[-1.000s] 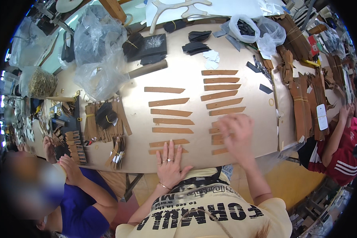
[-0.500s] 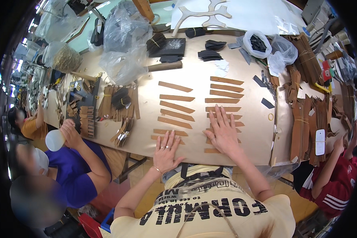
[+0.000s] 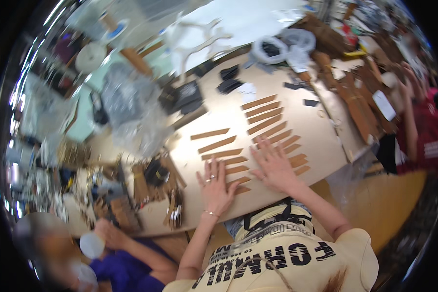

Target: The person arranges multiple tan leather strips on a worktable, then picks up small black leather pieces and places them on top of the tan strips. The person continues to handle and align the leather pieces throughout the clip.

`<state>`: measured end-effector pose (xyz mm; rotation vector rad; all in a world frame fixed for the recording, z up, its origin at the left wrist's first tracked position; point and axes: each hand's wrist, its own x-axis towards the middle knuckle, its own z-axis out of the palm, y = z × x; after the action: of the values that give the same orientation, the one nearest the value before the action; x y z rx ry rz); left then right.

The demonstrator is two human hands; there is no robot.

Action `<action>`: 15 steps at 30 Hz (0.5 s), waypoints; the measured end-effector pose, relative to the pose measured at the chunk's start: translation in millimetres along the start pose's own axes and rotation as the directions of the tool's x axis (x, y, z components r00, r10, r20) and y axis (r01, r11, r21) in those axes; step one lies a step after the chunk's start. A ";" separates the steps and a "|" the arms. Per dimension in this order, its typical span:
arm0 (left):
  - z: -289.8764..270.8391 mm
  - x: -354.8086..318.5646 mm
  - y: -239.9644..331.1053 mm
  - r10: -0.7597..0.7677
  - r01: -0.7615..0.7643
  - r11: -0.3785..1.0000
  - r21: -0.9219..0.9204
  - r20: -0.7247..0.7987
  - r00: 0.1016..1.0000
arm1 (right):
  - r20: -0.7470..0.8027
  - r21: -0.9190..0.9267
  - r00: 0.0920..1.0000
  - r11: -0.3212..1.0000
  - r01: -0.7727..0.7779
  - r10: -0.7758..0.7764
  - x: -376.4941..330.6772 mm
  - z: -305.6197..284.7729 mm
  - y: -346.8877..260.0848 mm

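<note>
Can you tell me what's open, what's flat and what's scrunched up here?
Left hand: open, palm down
Right hand: open, palm down
Left brown strips: flat, spaced apart, partly covered
Right brown strips: flat, spaced apart, partly covered
Big clear bag: crumpled
Small whitish bag: open, black pieces inside

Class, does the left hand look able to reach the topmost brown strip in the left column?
Probably yes: between the left hand and that topmost strip, only flat strips and tabletop show, nothing upright blocking.

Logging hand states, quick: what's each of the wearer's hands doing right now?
Left hand: open, spread over the left column of brown strips.
Right hand: open, spread over the right column.
</note>
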<state>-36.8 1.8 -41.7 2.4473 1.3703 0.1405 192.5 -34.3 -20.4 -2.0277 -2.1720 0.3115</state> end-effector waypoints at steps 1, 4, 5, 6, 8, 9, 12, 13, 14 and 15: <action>-2.0 4.6 -6.6 -0.013 0.013 1.000 0.010 0.041 0.999 | -0.014 0.008 1.000 1.000 -0.020 0.020 -2.1 -1.1 -3.2; 2.2 7.3 -10.4 -0.017 0.016 0.999 0.029 0.041 0.999 | -0.119 0.034 0.992 0.999 -0.042 0.045 -4.3 -9.1 -3.2; 3.7 4.5 -10.0 -0.042 0.039 0.998 0.052 0.055 0.998 | -0.120 0.024 0.988 0.995 -0.092 0.094 -4.6 -14.2 2.4; 5.8 3.9 -8.9 -0.044 0.042 0.998 0.040 0.044 0.998 | -0.138 0.015 0.983 0.992 -0.122 0.123 -2.8 -19.9 10.3; 8.3 2.8 -5.6 -0.050 0.050 0.999 -0.002 0.008 0.999 | -0.247 -0.012 0.961 0.991 -0.135 0.128 2.9 -31.8 29.8; 8.9 4.2 -3.1 -0.082 0.082 0.996 -0.020 0.014 0.997 | -0.220 -0.012 0.963 0.987 -0.163 0.156 7.8 -39.2 43.5; 2.0 3.3 5.2 -0.117 0.116 0.991 -0.062 -0.021 0.993 | -0.388 -0.044 0.917 0.992 -0.121 0.094 32.4 -63.2 89.5; -1.9 4.8 8.8 -0.121 0.117 0.991 -0.061 -0.072 0.990 | -0.415 0.032 0.904 0.995 -0.099 0.104 47.0 -72.2 106.9; -6.3 5.4 12.9 -0.141 0.132 0.986 -0.099 -0.098 0.985 | -0.431 0.107 0.895 0.992 -0.073 0.113 64.3 -81.8 125.0; -10.6 6.9 17.3 -0.192 0.180 0.974 -0.135 -0.084 0.978 | -0.435 0.189 0.891 0.980 -0.056 0.134 84.4 -89.9 141.6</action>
<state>-21.7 1.8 -26.5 2.2217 1.5733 0.2950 345.8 62.9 28.0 -1.8861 -1.7106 0.0316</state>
